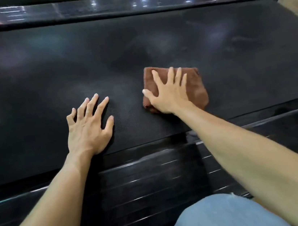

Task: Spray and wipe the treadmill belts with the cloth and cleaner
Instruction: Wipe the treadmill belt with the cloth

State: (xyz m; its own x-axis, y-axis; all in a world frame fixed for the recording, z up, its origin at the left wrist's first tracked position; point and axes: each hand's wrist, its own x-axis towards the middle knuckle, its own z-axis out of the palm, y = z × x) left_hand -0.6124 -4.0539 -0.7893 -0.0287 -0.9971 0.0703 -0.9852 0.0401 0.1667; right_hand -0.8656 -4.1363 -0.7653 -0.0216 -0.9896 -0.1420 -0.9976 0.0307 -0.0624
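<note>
Pressing flat on the folded brown cloth point(194, 86), the right hand point(168, 93) lies on the treadmill belt point(135, 44) with its fingers straight and spread, so the grip is open and pins the cloth by palm pressure rather than curling round it. The cloth sits on the right half of the belt, close to the belt's near edge, and most of its visible surface lies to the right of and beyond the hand. The left hand point(89, 126) rests on the bare belt just left of the cloth, apart from it, fingers splayed and lightly arched, holding nothing; it looks like a brace for the lean.

What the coming stroke turns on, as I judge it: the belt's long axis runs left to right across the view, and much of it lies away from the hand toward the far edge and off to both sides. Faint smears show toward the far right corner, so that stretch probably still wants a pass. The right hand is the one already on the cloth.

The cleaner bottle is not in view. The belt's left and right ends are cut off by the frame. The near side rail point(153, 178) is streaked with blur, and a denim-clad knee point(224, 216) covers the bottom edge. Whether the belt is wet cannot be told.
</note>
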